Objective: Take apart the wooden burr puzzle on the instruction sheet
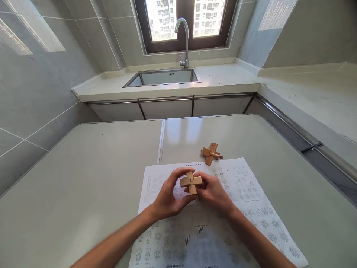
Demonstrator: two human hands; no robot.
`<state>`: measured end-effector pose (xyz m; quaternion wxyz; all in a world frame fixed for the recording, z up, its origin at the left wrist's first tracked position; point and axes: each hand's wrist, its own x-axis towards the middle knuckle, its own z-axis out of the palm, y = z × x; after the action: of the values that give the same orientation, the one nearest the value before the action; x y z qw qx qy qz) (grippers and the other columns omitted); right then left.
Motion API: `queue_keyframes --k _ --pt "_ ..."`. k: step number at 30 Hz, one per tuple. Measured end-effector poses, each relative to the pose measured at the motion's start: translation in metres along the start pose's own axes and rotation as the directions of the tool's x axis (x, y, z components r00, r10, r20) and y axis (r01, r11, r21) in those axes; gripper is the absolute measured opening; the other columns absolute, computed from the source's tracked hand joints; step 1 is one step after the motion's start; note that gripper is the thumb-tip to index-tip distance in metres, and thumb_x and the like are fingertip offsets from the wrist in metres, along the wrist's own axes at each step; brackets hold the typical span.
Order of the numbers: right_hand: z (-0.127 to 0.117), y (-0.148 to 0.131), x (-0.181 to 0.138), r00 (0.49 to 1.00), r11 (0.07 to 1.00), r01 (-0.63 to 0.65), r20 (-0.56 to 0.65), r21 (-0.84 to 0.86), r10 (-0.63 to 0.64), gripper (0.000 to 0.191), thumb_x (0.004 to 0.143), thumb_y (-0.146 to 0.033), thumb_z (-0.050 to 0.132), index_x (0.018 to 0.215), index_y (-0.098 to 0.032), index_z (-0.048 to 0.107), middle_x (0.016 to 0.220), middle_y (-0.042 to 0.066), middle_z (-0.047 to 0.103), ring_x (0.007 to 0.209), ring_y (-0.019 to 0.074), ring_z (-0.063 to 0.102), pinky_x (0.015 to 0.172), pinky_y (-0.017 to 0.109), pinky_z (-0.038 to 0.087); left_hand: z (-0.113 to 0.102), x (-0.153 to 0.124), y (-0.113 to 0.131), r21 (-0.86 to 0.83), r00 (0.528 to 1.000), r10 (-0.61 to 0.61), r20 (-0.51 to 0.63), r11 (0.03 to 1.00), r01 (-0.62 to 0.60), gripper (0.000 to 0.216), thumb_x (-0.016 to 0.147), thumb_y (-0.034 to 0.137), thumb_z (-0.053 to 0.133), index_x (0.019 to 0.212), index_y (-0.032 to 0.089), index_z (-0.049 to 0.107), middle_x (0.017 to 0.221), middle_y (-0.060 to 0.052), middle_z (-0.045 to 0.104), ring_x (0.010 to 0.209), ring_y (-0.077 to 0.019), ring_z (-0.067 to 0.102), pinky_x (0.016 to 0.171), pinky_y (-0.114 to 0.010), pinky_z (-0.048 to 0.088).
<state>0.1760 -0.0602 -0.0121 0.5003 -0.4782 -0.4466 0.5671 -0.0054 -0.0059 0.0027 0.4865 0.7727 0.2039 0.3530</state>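
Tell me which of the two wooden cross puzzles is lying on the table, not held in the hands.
The darker wooden puzzle at the far edge of the printed sheet. It lies untouched, while the paler puzzle is held between the left hand and right hand.

Open tabletop [83, 193] left and right of printed sheet [245, 193]; sole obstacle beyond sheet's far edge: second wooden puzzle [211, 153]; sink [164, 77] well apart.

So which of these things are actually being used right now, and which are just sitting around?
In use:
- wooden puzzle, held between the left hand and right hand
- printed sheet spread under the hands

Lying about:
- second wooden puzzle at the sheet's far edge, untouched
- sink and tap behind
- table
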Motion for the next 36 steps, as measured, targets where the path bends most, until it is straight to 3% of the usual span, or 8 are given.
queue_keyframes --k 9,15,20,24,30,36 --pt "0.002 -0.001 0.0 0.998 0.998 0.067 -0.015 -0.012 -0.067 0.021 0.084 -0.035 0.079 0.099 -0.022 0.073 0.099 0.008 0.081 0.091 0.0299 0.079 0.076 0.041 0.064 0.002 0.0 -0.001 -0.052 0.998 -0.028 -0.049 0.998 0.026 0.069 0.085 0.019 0.084 0.143 0.027 0.048 0.143 -0.012 0.061 0.134 -0.0292 0.06 0.115 -0.047 0.049" --pt "0.004 0.001 -0.001 0.996 0.998 0.041 -0.076 0.058 -0.036 0.042 0.084 -0.037 0.082 0.114 -0.026 0.055 0.104 0.009 0.081 0.088 0.0306 0.081 0.053 0.031 0.059 0.0 0.002 -0.001 -0.048 0.996 -0.079 -0.048 0.996 0.077 0.067 0.083 0.021 0.086 0.139 0.028 0.051 0.143 -0.011 0.062 0.133 -0.0297 0.06 0.113 -0.047 0.05" --pt "0.002 0.003 0.0 0.998 0.997 0.063 0.002 0.053 -0.063 0.06 0.082 -0.034 0.086 0.129 -0.028 0.05 0.114 0.009 0.077 0.09 0.0247 0.078 0.071 0.036 0.063 -0.002 0.003 0.002 -0.08 0.986 -0.159 -0.058 0.985 0.154 0.063 0.085 0.024 0.085 0.14 0.027 0.053 0.142 -0.011 0.063 0.13 -0.0294 0.063 0.109 -0.044 0.052" --pt "-0.003 -0.002 0.001 0.993 0.996 0.08 0.082 0.043 -0.083 0.055 0.086 -0.035 0.083 0.133 -0.027 0.056 0.113 0.008 0.075 0.094 0.0217 0.072 0.079 0.036 0.06 -0.004 0.006 0.004 -0.109 0.977 -0.209 -0.043 0.973 0.203 0.055 0.09 0.032 0.08 0.141 0.026 0.059 0.148 -0.01 0.061 0.137 -0.0305 0.058 0.117 -0.044 0.045" --pt "-0.007 -0.009 0.002 0.988 0.985 -0.014 0.156 0.173 -0.013 0.05 0.089 -0.035 0.08 0.133 -0.026 0.058 0.112 0.008 0.072 0.083 0.0186 0.069 0.059 0.026 0.05 -0.006 0.006 0.0 -0.121 0.97 -0.24 -0.047 0.965 0.233 0.052 0.097 0.045 0.071 0.143 0.023 0.059 0.15 -0.012 0.061 0.139 -0.0321 0.056 0.119 -0.044 0.042" --pt "-0.007 -0.011 0.001 0.988 0.982 -0.031 0.153 0.188 0.002 0.051 0.088 -0.036 0.08 0.133 -0.025 0.058 0.115 0.009 0.072 0.085 0.0189 0.071 0.058 0.025 0.05 -0.008 0.007 0.0 -0.125 0.966 -0.256 -0.037 0.96 0.25 0.049 0.102 0.051 0.06 0.141 0.022 0.06 0.147 -0.012 0.063 0.137 -0.0318 0.058 0.119 -0.045 0.042"
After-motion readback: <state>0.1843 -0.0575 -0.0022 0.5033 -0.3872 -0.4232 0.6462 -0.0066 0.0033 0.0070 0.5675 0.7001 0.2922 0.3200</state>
